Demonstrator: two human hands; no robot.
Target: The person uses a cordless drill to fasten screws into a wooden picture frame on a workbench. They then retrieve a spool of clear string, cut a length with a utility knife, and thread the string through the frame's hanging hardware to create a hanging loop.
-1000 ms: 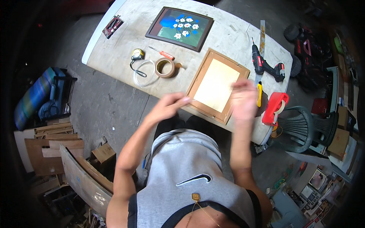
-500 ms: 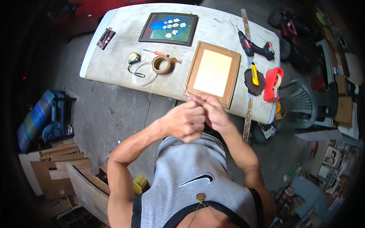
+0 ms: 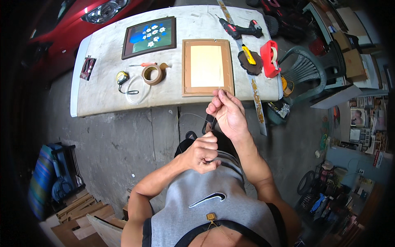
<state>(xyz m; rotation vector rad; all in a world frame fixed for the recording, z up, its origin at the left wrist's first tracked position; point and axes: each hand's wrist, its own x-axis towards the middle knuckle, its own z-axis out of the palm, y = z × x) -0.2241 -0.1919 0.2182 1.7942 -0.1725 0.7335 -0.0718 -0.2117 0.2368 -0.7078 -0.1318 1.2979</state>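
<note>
- The right hand (image 3: 228, 113) is raised near the table edge, palm turned up, with thumb and forefinger pinched closed on a thin clear line (image 3: 193, 115).
- The left hand (image 3: 201, 152) is curled into a tight fist, lower and closer to the body; it appears to grip the same line, though the strand is too fine to trace all the way.
- The line shows as a slack loop over the floor, left of the right hand and beyond the left fist.
- Past the right fingertips, a picture frame (image 3: 207, 92) lies on the table (image 3: 173, 94) with its back up, brown around a pale yellow panel.
- A framed flower painting (image 3: 150, 36) lies face up to the left, apart from that frame.
- Nearer the left end are a red-handled screwdriver (image 3: 148, 64), a roll of brown packing tape (image 3: 155, 82), a tape measure (image 3: 122, 77) and a coil of clear line (image 3: 131, 100).
- Right of the back-up frame, a yellow utility knife (image 3: 248, 54) rests on a dark round piece (image 3: 254, 69), beside a red tape dispenser (image 3: 269, 59).
- Beyond them, a cordless drill (image 3: 236, 29) lies across a worn metal straightedge (image 3: 256, 92).
</note>
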